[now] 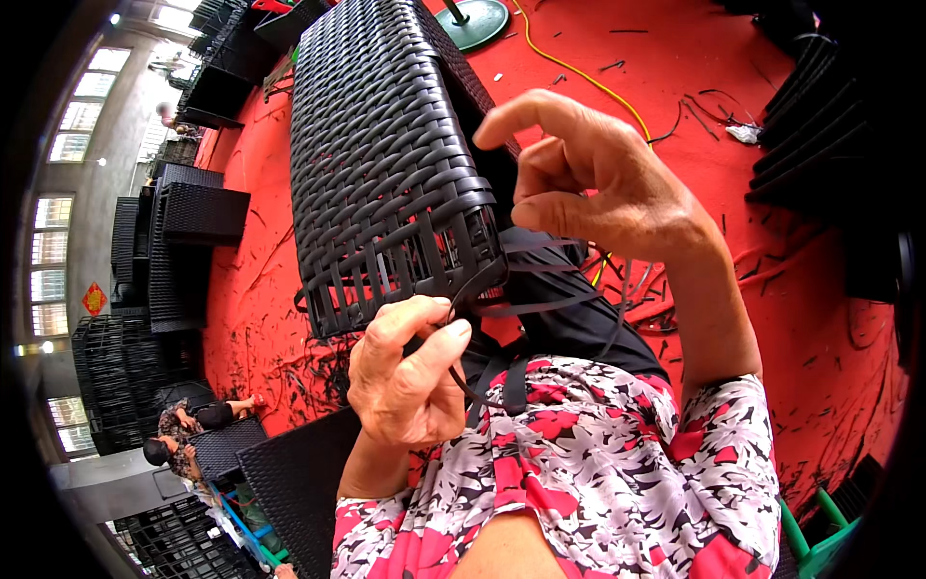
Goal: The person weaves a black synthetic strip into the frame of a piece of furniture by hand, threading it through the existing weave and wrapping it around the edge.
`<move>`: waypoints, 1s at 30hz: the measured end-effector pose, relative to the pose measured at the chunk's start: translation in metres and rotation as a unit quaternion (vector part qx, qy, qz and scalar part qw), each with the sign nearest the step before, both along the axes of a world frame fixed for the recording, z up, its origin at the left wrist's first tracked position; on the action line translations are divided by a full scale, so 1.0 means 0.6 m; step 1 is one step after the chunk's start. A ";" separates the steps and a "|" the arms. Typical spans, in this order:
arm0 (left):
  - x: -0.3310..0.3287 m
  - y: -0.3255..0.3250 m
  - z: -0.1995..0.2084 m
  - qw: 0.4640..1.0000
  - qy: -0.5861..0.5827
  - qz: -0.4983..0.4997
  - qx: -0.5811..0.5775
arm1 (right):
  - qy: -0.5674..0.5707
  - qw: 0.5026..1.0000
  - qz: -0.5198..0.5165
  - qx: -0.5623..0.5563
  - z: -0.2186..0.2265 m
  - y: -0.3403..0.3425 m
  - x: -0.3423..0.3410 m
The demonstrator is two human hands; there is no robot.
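Note:
A black wicker piece (381, 125) of woven flat plastic strips stands tilted in front of me. Toward me its weave ends in bare uprights, with frame showing through the gaps. Just below its near corner, my left hand (410, 372) pinches a thin black plastic strip (470, 386) between thumb and forefinger. My right hand (598, 183) is raised beside the wicker piece's right edge, fingers curved and apart, with nothing visible in them. Loose strips (550, 304) trail from the corner across my dark trousers, below the right hand.
Red floor covering (714, 318) is strewn with black strip scraps. A yellow cable (579, 72) crosses it near a round green base (473, 27). Stacked wicker pieces (198, 217) line the left wall; dark stacks stand right. Another person (183, 434) is at the lower left, green metal bars (820, 540) lower right.

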State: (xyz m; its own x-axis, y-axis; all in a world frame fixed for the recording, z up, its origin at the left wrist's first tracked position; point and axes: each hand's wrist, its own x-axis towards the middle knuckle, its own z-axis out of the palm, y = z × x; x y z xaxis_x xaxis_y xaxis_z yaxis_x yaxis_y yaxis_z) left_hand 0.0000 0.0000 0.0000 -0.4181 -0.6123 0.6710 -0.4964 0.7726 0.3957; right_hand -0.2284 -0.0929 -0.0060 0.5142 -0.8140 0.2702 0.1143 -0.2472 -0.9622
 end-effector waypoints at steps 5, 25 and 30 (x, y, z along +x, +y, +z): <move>0.005 -0.039 0.030 0.995 0.083 0.054 0.003 | 0.012 0.999 0.003 -0.052 0.028 -0.024 0.019; -0.016 -0.187 0.056 0.964 0.014 -0.059 0.261 | 0.101 0.941 -0.209 -0.247 0.037 -0.032 0.067; -0.012 -0.192 0.063 0.967 0.002 -0.043 0.253 | 0.146 0.827 -0.363 -0.404 0.023 -0.012 0.065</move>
State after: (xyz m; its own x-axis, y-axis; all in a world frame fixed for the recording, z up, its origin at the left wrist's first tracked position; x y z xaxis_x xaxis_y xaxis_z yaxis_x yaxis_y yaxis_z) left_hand -0.0073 -0.1155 0.0381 -0.4793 -0.8259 0.2970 -0.4364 0.5179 0.7357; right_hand -0.1893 -0.1000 0.0080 0.1092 -0.5523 0.8265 -0.5546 -0.7239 -0.4104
